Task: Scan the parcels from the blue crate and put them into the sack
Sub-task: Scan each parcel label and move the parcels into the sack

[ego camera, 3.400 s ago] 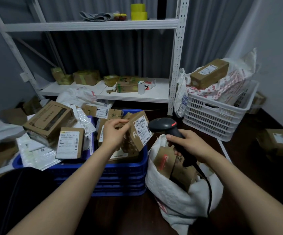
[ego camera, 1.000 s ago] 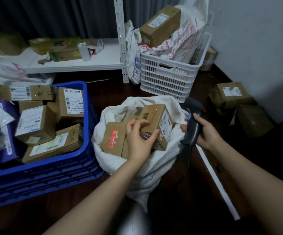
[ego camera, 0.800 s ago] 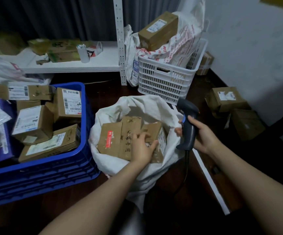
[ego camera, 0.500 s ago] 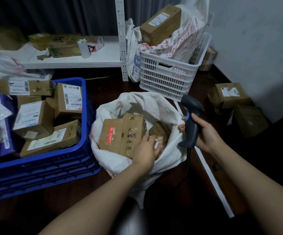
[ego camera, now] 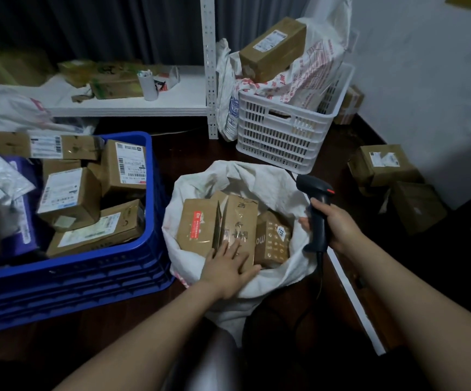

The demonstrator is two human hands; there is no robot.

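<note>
The blue crate (ego camera: 93, 280) sits on the dark floor at nine o'clock from the sack, just beside it. Brown parcels (ego camera: 69, 198) fill it, piled at angles with their white labels showing. Grey plastic mailers (ego camera: 0, 176) lie over its far left end. At twelve o'clock from the crate, a white shelf (ego camera: 132, 110) carries a few flat boxes.

The white sack (ego camera: 259, 179) stands open in the middle of the view. Three boxes stand in it side by side: a box with a red label (ego camera: 197, 227) on its nine o'clock side, a taller taped box (ego camera: 242, 215) in the middle, and a small patterned box (ego camera: 272, 241) on its three o'clock side. The left hand (ego camera: 228, 266) lies at the six o'clock edge of the sack's mouth. Its fingers are straight and spread, resting flat on the lower face of the taped box, and it grips nothing.

At three o'clock from the sack, the right hand (ego camera: 341, 230) has its fingers curled round the handle of a black scanner (ego camera: 317, 213). The scanner is held upright, head at the top, just beside the sack's rim, and its cable hangs down.

At one o'clock from the sack, a white basket (ego camera: 285, 136) holds printed white bags (ego camera: 307, 77) with a long brown box (ego camera: 273, 49) on top. Farther right, two cartons (ego camera: 381, 165) sit on the floor by the wall.
</note>
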